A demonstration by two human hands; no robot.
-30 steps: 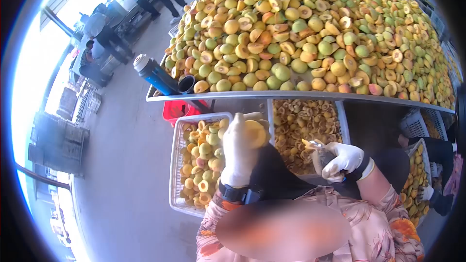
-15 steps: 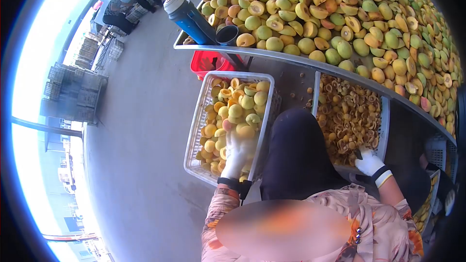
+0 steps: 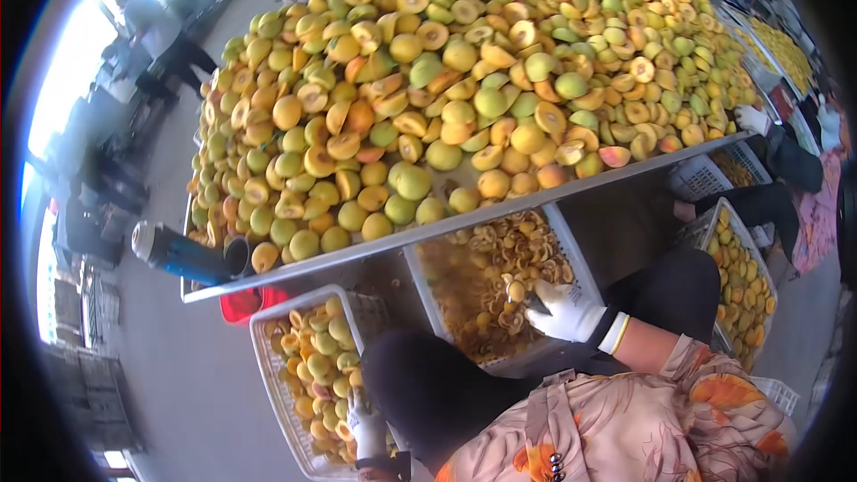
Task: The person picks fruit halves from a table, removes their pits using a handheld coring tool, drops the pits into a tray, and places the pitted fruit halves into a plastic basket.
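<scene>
My left hand (image 3: 366,424), in a white glove, rests at the right side of a white plastic crate (image 3: 275,393) of yellow-green peach halves (image 3: 317,366). Its fingers are stretched out, with the tips by the fruit. In my right hand (image 3: 571,312), also gloved, is a small pitting tool (image 3: 517,291) with a dark handle and a rounded metal end. The tool is over a second crate (image 3: 580,259) filled with brownish pit and core scraps (image 3: 486,268). Above both crates a metal-edged table (image 3: 375,254) bears a large heap of peach halves (image 3: 446,80).
A blue flask (image 3: 178,254) and a dark cup (image 3: 237,257) stand at the table's left corner, with a red bucket (image 3: 250,303) below. At right, another worker's gloved hand (image 3: 752,119) is near the table, beside more crates (image 3: 741,277). People (image 3: 161,36) stand at back left.
The view has swung right, showing more of the table. My left hand has gone from over the middle of the fruit crate to its right side. My right hand has lifted the tool over the scraps.
</scene>
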